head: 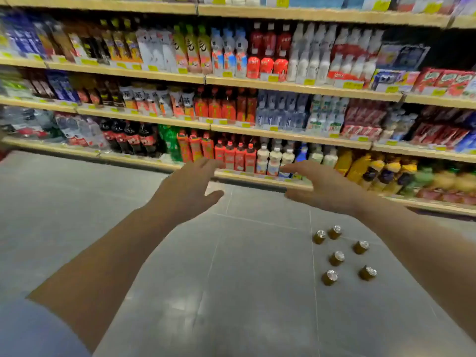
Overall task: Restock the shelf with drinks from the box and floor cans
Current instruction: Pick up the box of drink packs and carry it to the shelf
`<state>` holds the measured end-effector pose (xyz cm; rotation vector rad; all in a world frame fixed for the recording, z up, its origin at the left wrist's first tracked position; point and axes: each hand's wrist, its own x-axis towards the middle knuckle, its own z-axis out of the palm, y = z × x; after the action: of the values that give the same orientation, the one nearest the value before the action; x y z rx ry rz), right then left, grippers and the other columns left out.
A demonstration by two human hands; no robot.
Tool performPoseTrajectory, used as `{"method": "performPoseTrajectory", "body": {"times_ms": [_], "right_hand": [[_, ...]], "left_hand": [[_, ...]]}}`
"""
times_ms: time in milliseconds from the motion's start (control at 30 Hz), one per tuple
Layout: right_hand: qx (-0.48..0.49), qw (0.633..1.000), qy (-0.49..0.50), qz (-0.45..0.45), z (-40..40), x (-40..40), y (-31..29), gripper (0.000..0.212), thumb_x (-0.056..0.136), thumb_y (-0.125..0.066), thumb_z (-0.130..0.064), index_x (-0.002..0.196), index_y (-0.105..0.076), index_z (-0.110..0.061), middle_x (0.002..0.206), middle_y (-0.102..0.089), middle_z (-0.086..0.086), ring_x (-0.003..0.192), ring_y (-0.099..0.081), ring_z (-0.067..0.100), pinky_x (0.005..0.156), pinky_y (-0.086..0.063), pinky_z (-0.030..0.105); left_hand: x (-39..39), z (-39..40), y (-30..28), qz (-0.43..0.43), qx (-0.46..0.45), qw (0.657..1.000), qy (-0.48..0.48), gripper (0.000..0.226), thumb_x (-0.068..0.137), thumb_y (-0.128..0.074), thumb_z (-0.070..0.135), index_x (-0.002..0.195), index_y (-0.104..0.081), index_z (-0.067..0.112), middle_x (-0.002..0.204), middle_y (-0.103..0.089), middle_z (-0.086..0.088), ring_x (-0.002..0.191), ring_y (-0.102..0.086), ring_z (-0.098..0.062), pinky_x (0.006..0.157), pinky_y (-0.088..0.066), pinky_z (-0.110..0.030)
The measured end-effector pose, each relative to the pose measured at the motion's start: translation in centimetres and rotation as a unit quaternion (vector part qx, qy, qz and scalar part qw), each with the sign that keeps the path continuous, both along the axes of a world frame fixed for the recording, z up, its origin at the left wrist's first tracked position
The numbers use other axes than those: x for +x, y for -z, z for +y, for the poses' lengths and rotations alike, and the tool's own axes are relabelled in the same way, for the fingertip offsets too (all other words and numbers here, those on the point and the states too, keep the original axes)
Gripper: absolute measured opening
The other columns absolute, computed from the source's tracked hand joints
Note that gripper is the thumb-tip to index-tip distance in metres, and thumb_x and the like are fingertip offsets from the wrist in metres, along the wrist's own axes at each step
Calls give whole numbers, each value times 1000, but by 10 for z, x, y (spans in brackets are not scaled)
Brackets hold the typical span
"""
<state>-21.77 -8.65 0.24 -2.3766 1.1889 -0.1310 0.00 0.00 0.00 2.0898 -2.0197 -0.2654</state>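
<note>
Fingers of left hand [188, 188] and right hand [322, 186] spread, holding nothing, above six floor cans [342, 256] before the shelf [257, 177].

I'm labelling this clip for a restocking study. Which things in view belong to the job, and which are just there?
Job: six small cans standing on the floor; bottom shelf; left hand and right hand, both empty.
Just there: stocked upper shelves. No box in view.

Six cans [342, 253] are standing on the floor [231, 279] below and nearer than the right hand [324, 188], well apart from the left hand [188, 189]. Beyond both hands, bottles [239, 157] are lining the bottom shelf [257, 177], with more shelves stacking above.
</note>
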Motion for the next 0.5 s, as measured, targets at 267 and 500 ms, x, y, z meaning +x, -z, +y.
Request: {"method": "performPoseTrajectory", "body": {"times_ms": [267,500], "right_hand": [[-36,972,-187,140,26,-2,88,49,91,-48,-31,137,-35,-21,143,-40,4,131,-35,22,108,-29,34],[40,935,-297,191,85,33,151,48,92,-46,-31,137,-34,-22,145,-37,4,133,-34,24,110,-29,36]], "left_hand": [[-20,91,84,0,110,979,-172,50,91,-47,30,137,-31,21,145,-36,-2,130,-38,-22,101,-37,-38],[-19,219,153,148,170,898,-379,48,89,-51,26,134,-37,16,137,-47,-6,126,-44,-24,103,-35,-36]]}}
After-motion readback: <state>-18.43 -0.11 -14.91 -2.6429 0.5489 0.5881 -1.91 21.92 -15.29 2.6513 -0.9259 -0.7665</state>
